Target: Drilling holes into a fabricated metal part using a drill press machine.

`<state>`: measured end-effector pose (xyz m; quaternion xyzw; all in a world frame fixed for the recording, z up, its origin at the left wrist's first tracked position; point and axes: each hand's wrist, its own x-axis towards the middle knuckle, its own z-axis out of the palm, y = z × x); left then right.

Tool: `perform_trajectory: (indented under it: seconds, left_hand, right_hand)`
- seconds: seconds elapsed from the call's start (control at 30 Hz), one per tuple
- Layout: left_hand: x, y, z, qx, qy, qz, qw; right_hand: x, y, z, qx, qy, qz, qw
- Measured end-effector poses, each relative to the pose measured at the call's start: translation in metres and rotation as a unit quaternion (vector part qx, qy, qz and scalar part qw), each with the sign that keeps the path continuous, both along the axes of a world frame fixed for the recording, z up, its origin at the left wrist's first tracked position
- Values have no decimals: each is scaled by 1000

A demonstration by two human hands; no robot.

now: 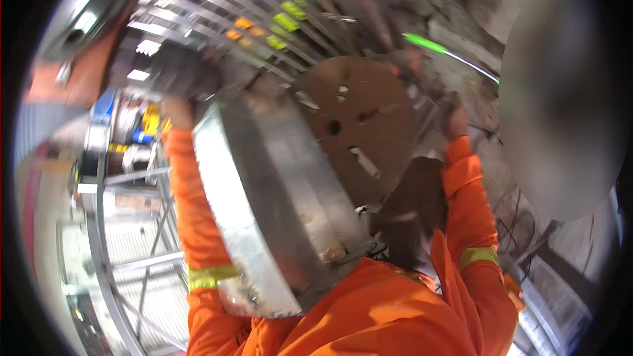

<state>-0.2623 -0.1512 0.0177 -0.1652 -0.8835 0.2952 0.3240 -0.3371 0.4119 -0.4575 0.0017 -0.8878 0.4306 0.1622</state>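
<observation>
A brown round disc (379, 102), like the flange of a cable reel, stands in front of me with a dark centre hole and several light scraps or slots on its face. Left of it, a wide shiny sheet-metal piece (247, 191) with a bent edge stretches down toward my chest. My left hand (188, 72) reaches past its top end; it looks dark and is smeared by motion, so its grip does not show. Close to the disc's right edge is my right hand (455, 118), also blurred. Whether either hand touches anything is unclear.
Metal bars (244, 0) run across the top, with yellow-green and orange patches behind them. A bright green rod (422, 41) slants at upper right. Grey metal framing (102, 224) stands at left. Loose cables (517, 227) lie at right, near a large blurred grey oval (564, 99).
</observation>
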Motion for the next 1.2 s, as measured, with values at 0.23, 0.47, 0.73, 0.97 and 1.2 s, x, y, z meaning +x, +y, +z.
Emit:
perform_trajectory:
  seconds: [0.23,0.47,0.73,0.97,1.2]
  left_hand:
    - [-9,62,-14,380,13,-38,924]
    - [32,129,22,718,-74,-130,680]
    - [10,138,9,705,-123,-168,678]
    - [10,18,-39,342,51,-12,938]
    - [8,24,-27,287,-1,14,958]
  right_hand:
    - [-136,15,120,41,-85,-174,980]
    - [-14,-40,188,-8,88,-66,994]
    - [-38,9,31,22,-53,-83,995]
    - [-104,-27,164,-11,67,-135,989]
    - [31,-59,175,-35,116,-135,983]
